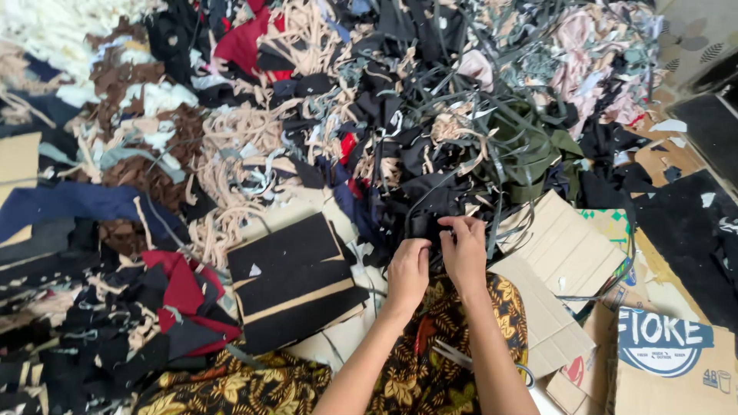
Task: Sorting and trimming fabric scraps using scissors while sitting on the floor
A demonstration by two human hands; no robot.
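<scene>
Pinching a black fabric scrap (pixel 427 224), both hands meet at the near edge of a huge heap of cloth offcuts (pixel 323 115).

The left hand (pixel 407 270) and right hand (pixel 463 250) sit side by side, fingertips closed on the black scrap just at their twelve o'clock. Under the wrists lies a brown leaf-patterned cloth (pixel 430 361) (over the person's lap). At nine o'clock rests a stack of black felt sheets (pixel 292 280); at three o'clock, flattened cardboard (pixel 557 253) and a printed carton (pixel 665 361). Green strips (pixel 523 146) tangle at one o'clock. The floor is buried in scraps.
</scene>
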